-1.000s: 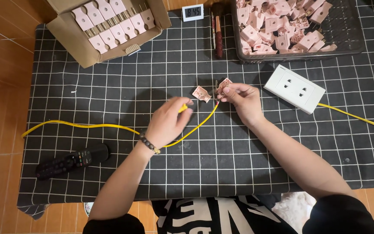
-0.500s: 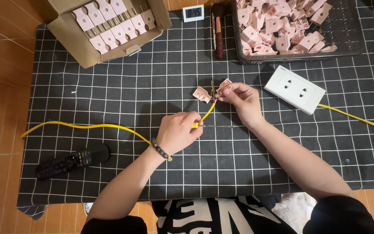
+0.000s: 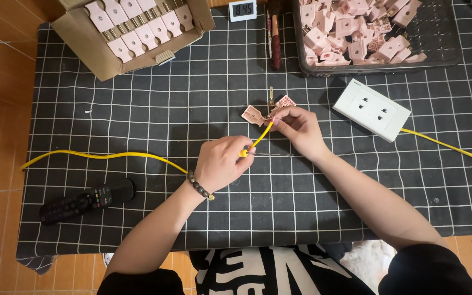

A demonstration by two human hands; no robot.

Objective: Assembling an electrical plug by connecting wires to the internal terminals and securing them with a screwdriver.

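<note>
Remote control (image 3: 86,200) near the left front corner of the gridded mat (image 3: 154,109); mid-mat, left hand (image 3: 220,164) gripping yellow cable (image 3: 105,155), right hand (image 3: 296,127) pinching its tip into an open pink plug (image 3: 253,116), unclosed; farther back, white socket (image 3: 373,109), basket of plug parts (image 3: 372,33), carton (image 3: 132,30).

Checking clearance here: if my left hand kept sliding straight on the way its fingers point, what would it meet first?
The left hand grips the yellow cable and points up-right along it. First in that line is probably the right hand pinching the pink plug part. Height is hard to judge from above.
</note>
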